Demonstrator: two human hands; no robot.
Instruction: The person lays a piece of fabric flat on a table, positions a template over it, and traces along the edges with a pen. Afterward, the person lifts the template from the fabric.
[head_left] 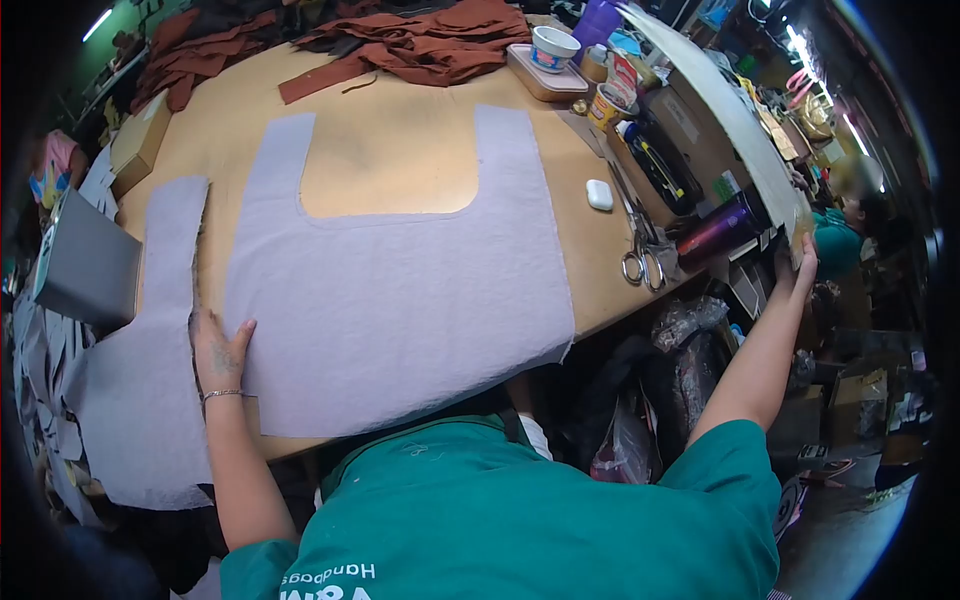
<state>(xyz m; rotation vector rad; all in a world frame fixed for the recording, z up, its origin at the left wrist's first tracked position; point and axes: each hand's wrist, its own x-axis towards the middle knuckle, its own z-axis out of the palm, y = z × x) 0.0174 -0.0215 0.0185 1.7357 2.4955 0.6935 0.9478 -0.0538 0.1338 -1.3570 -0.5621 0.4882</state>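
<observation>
A large greyish-lilac fabric piece (400, 300) with a U-shaped cutout lies flat on the table in front of me. To its left is a second fabric piece (140, 400) of the same colour, with a dark underside showing along its edge. My left hand (220, 352) rests in the narrow gap between the two, thumb spread away; its fingertips are partly hidden at the left piece's edge. Far to the right, my right hand (800, 268) grips the near end of a long off-white board (740, 105) standing along the table's right side. Some of its fingers are hidden behind the board.
Scissors (642, 240), a white earbud case (599, 195) and a purple tumbler (720, 232) lie at the right. Rust-coloured cloth (430, 45) is heaped at the back. A grey metal block (88, 260) stands at the left. Another person (838, 235) is at far right.
</observation>
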